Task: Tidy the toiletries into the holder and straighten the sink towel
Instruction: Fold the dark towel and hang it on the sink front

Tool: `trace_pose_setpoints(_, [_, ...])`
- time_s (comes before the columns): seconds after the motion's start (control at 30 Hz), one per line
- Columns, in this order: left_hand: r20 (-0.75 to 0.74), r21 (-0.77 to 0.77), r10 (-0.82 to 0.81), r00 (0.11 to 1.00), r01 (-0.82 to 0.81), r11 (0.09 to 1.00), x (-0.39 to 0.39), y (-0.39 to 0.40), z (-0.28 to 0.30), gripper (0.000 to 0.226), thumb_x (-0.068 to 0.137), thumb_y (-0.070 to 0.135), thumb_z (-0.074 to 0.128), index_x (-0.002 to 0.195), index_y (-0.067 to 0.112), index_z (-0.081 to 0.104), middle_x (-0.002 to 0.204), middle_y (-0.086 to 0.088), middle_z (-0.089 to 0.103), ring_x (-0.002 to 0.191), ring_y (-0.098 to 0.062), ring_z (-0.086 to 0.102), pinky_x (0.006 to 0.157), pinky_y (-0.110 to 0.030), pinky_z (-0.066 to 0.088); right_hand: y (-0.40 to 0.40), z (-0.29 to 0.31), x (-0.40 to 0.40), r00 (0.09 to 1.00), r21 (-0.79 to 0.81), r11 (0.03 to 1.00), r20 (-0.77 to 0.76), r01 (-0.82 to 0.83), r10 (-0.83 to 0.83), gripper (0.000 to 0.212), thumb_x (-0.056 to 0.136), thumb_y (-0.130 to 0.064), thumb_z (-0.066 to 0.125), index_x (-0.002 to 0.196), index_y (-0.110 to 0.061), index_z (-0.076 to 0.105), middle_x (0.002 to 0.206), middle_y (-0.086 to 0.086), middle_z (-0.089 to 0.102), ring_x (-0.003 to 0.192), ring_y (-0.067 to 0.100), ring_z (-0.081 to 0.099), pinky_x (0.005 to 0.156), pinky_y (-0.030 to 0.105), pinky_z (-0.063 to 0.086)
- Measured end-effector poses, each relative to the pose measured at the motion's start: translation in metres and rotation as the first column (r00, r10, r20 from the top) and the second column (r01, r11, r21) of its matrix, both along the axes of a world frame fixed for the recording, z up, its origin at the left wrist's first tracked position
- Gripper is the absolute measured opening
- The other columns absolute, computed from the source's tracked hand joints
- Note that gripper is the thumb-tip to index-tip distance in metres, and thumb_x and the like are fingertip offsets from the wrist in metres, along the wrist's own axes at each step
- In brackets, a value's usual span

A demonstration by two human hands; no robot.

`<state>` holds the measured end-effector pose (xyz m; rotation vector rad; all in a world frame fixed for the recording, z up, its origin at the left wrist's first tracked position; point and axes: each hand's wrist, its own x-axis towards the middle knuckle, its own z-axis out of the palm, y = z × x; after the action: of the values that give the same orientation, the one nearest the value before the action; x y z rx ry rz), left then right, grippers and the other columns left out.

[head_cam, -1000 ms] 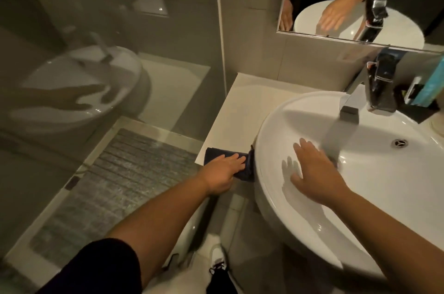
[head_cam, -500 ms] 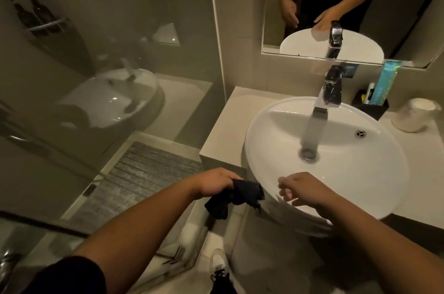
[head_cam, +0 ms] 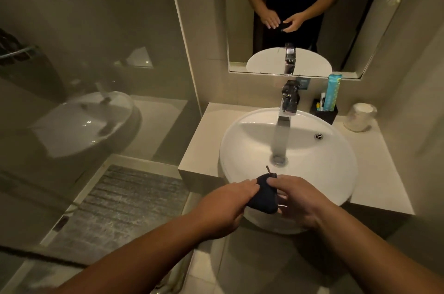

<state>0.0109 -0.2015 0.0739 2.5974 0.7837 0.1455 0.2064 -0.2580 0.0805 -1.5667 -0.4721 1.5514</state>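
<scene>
Dark navy cloth, the small bunched sink towel (head_cam: 264, 198), is now up in front of the near rim of the round white ceramic basin (head_cam: 312, 156) and held between both hands; a second ago it lay on the pale stone counter (head_cam: 209, 132) at the basin's left side with only the left hand on it, and half a second ago it dangled from that hand alone. The left hand (head_cam: 225, 207) pinches its left edge, and the right hand (head_cam: 300, 200) has come across to grasp the right edge, thumb on top near a small loop tag. That suggests the straightening step has begun, with the towel still crumpled rather than spread or folded. The black rectangular toiletries holder (head_cam: 324, 114) stands behind the basin, right of the chrome tap (head_cam: 289, 99), with a teal tube (head_cam: 334, 92) and smaller items upright in it, so that part looks done.
</scene>
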Motion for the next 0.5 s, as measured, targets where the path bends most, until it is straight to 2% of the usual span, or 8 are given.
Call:
trace_pose_setpoints(0.1, [0.043,-0.024,-0.077,0.996,0.078,0.997,-0.003,0.002,-0.005,0.058,0.096,0.029,0.048,0.15,0.026,0.025,0.156,0.004,0.03,0.141,-0.012,0.031,0.116,-0.029,0.027,-0.005,0.011,0.007,0.987,0.106,0.992,0.149,-0.072,0.056,0.013,0.089,-0.007,0.058,0.099,-0.004,0.066,0.103,0.023,0.068,0.091,0.028,0.067,0.073,0.037,0.056])
trace_pose_setpoints(0.17, [0.088,-0.094,-0.107,0.99,0.115,0.989,-0.006,0.004,-0.005,0.059,0.096,0.029,0.046,0.15,0.028,0.024,0.157,0.012,0.022,0.143,-0.002,0.021,0.117,-0.021,0.018,-0.009,0.017,0.012,0.961,0.155,0.978,0.26,-0.139,0.095,0.014,0.089,-0.007,0.057,0.1,-0.009,0.066,0.102,0.022,0.068,0.09,0.029,0.067,0.077,0.039,0.056])
trace_pose_setpoints(0.27, [0.166,-0.32,0.056,0.985,-0.001,0.948,0.0,0.012,-0.003,0.056,0.096,0.032,0.048,0.147,0.038,0.025,0.154,0.021,0.024,0.138,0.009,0.021,0.111,-0.013,0.018,-0.015,0.025,0.019,0.887,0.189,0.945,0.433,-0.266,0.163,0.016,0.09,-0.007,0.056,0.098,-0.017,0.067,0.097,0.013,0.071,0.094,0.026,0.067,0.086,0.042,0.055])
trace_pose_setpoints(0.37, [0.115,-0.361,0.173,0.978,-0.122,0.925,0.018,0.025,-0.009,0.058,0.095,0.042,0.049,0.147,0.039,0.025,0.155,0.017,0.028,0.138,0.0,0.028,0.11,-0.02,0.026,-0.021,0.036,0.025,0.799,0.167,0.918,0.563,-0.359,0.21,0.018,0.091,-0.006,0.056,0.097,-0.021,0.064,0.094,0.002,0.069,0.093,0.016,0.066,0.082,0.03,0.055])
trace_pose_setpoints(0.43, [0.054,-0.354,0.157,0.986,-0.128,0.926,0.032,0.03,-0.013,0.062,0.094,0.042,0.053,0.149,0.035,0.024,0.155,0.012,0.03,0.138,-0.007,0.032,0.112,-0.026,0.028,-0.025,0.04,0.032,0.764,0.166,0.912,0.613,-0.374,0.202,0.019,0.091,-0.006,0.057,0.097,-0.023,0.064,0.095,0.0,0.07,0.094,0.015,0.066,0.083,0.031,0.055])
trace_pose_setpoints(0.5, [0.042,-0.365,0.116,0.992,-0.093,0.926,0.044,0.031,-0.017,0.063,0.093,0.039,0.056,0.148,0.033,0.027,0.152,0.01,0.037,0.136,-0.009,0.036,0.109,-0.026,0.028,-0.031,0.042,0.039,0.73,0.16,0.906,0.653,-0.393,0.202,0.019,0.091,-0.008,0.057,0.097,-0.024,0.065,0.096,-0.002,0.07,0.094,0.012,0.066,0.088,0.035,0.055])
